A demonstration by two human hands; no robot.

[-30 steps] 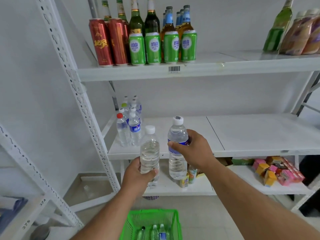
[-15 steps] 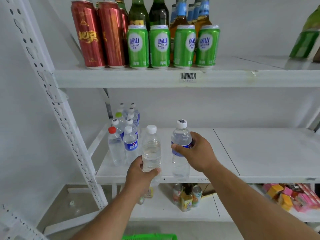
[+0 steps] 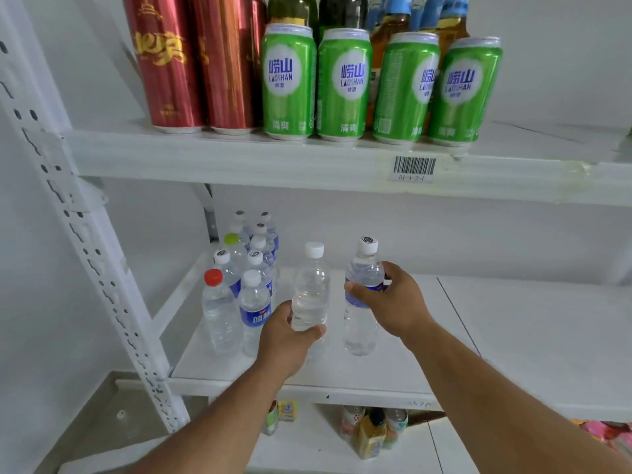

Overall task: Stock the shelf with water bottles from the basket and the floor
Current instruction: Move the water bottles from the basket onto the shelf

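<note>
Both hands are over the middle shelf [image 3: 513, 336] now, 1 bottle in each. The left hand [image 3: 285, 340] has its fingers wrapped around the lower body of the plain clear bottle [image 3: 310, 295], thumb across the front. The right hand [image 3: 393, 302] grips the blue-labelled bottle [image 3: 362, 299] at the label band, fingers curled round from the right side. Both bottles stand upright, long axis vertical, caps at 12 o'clock.

Here's the relation that matters: the stocked cluster of bottles [image 3: 239, 285] sits at 9 o'clock from the left hand's bottle, just beside it, with the nearest blue-labelled one almost touching the knuckles. The right hand's bottle is at 3 o'clock from the left's, apart from it, its base seemingly at or just above the shelf surface — hard to tell which.

So the left hand is nearer the row; I'd judge its bottle goes down first, next to the cluster, the right's following beside it. The risk is knuckles nudging the front bottles over.
</note>
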